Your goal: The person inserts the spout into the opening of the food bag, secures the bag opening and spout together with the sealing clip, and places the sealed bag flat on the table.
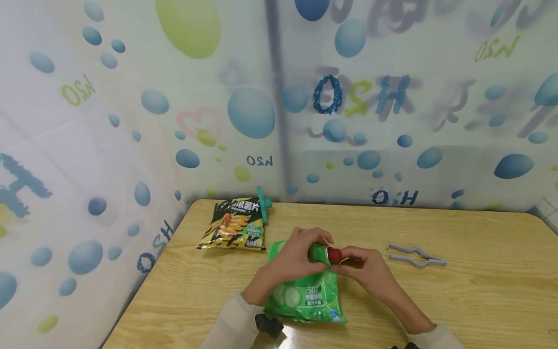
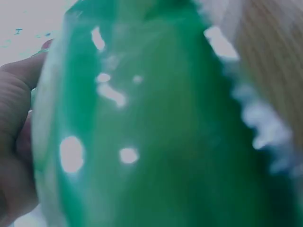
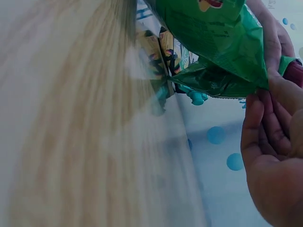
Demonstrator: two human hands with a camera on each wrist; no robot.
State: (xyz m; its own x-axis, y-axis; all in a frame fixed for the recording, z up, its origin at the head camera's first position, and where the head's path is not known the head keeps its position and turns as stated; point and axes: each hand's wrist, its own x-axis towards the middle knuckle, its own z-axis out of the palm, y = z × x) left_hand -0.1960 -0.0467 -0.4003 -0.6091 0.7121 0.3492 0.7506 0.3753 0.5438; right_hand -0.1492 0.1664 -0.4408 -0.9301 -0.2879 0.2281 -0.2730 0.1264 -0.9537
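A green chip bag [image 1: 305,295] lies on the table in front of me, its printed front facing up. My left hand [image 1: 301,252] grips the bag's gathered top from the left, thumb and fingers curled round it. From the right, my right hand [image 1: 366,271] pinches the gathered end, close to a small dark red piece [image 1: 334,256] that sticks out there. In the right wrist view, the right fingertips hold the green film below this red piece [image 3: 294,74]. The bag's shiny side [image 2: 142,118] fills most of the left wrist view, hiding much of the left hand.
A black and yellow chip bag [image 1: 235,225] lies at the table's back left, with a teal clip [image 1: 263,206] with a short spout at its end. A grey tong-shaped tool [image 1: 416,256] lies right of my hands. Behind the wooden table [image 1: 479,291] hangs a patterned curtain [image 1: 296,160].
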